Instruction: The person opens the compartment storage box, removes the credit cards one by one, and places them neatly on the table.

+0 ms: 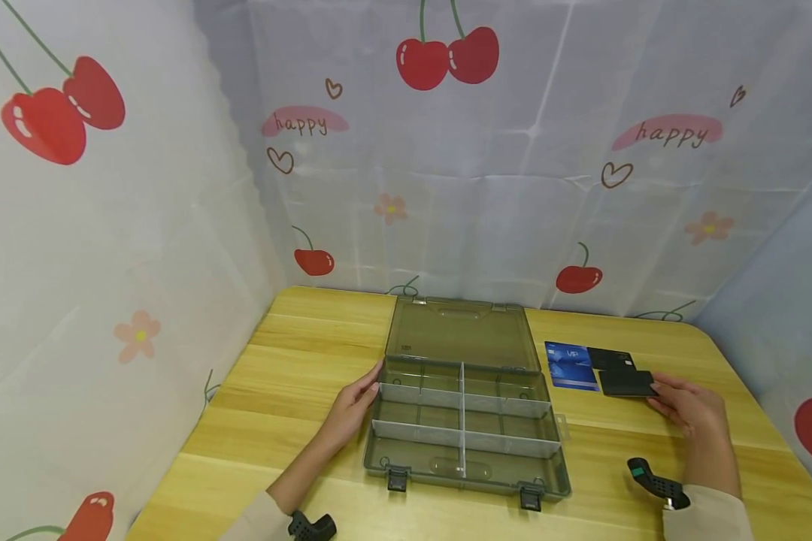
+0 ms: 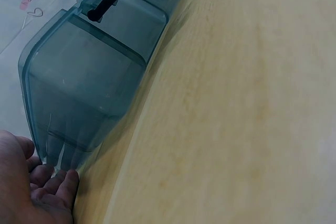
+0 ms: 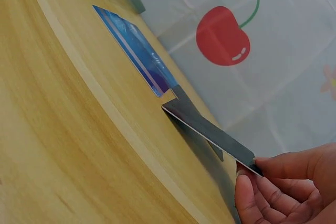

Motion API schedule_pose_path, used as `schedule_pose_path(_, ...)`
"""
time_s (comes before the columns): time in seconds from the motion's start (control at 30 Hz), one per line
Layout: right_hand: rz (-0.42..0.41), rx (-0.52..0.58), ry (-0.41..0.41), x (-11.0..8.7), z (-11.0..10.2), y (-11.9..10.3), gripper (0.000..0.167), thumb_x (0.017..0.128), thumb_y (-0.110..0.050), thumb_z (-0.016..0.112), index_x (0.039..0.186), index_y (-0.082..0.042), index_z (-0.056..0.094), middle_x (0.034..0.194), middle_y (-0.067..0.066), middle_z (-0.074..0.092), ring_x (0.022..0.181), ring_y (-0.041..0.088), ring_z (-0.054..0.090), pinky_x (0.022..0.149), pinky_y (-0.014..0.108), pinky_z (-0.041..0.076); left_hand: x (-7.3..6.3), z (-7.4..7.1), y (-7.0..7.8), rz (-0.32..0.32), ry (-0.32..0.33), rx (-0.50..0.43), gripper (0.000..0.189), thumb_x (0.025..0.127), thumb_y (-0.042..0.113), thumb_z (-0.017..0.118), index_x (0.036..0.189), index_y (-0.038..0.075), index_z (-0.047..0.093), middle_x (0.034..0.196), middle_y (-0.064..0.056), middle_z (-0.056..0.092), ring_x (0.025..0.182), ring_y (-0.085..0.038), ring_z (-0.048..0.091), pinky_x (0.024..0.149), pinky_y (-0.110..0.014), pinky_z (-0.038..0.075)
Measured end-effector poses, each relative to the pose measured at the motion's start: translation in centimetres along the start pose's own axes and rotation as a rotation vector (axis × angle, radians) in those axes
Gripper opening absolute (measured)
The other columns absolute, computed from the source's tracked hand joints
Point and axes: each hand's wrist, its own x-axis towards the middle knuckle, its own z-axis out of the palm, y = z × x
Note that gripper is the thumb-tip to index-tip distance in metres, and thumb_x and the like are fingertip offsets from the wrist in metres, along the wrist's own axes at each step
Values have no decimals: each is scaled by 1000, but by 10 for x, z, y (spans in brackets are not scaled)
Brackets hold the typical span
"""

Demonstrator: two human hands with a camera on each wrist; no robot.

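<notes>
My right hand pinches the right end of a black card between thumb and fingers. The right wrist view shows this card tilted, raised off the table at the held end. Beneath and behind it is another dark card, partly covered. A blue VIP card lies flat just left of them. My left hand rests against the left side of a translucent grey-green compartment box, with fingertips touching its outer wall. The box lies with its lid folded back.
Pale dividers split the box into several compartments. Two black latches hang at its front edge. A clear hang tab juts from its right side. The wooden table meets a cherry-printed curtain at the back.
</notes>
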Motion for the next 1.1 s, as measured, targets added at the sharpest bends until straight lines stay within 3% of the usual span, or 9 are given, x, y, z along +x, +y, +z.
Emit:
schedule_pose_path(0.23,-3,-67,33,-1,1,1,36,98,-2,63,78,-27,81,76,-22,65,68,7,69,65,27,62,0,0,0,1,20,-6,46,109,20,48,155,12,43,160,-3,37,148,-25,31,119,-40,28)
schedule_pose_path(0.6,-16,-84,24,1,2,3,36,96,1,64,79,-26,81,77,-21,66,70,6,69,65,28,62,0,1,2,-4,25,-12,46,109,12,47,154,8,42,160,-7,36,148,-27,31,118,-42,30)
schedule_pose_path(0.83,-23,-146,16,0,2,3,38,99,-1,62,77,-27,80,77,-20,67,70,3,68,65,27,62,-7,-3,40,-21,-49,19,48,109,8,44,155,-3,33,161,-18,30,149,-33,27,119,-45,29)
schedule_pose_path(1.03,-23,-150,38,0,3,3,41,99,-1,61,75,-29,78,76,-19,66,68,4,69,65,27,62,1,1,5,-20,-5,-1,47,110,11,44,156,5,36,162,-11,31,150,-29,26,120,-43,26)
schedule_pose_path(1.1,-24,-146,34,0,3,3,42,99,0,60,75,-29,78,76,-19,66,68,5,69,65,27,62,2,2,1,-16,8,-2,47,110,13,45,156,8,38,162,-8,33,150,-27,27,120,-42,26)
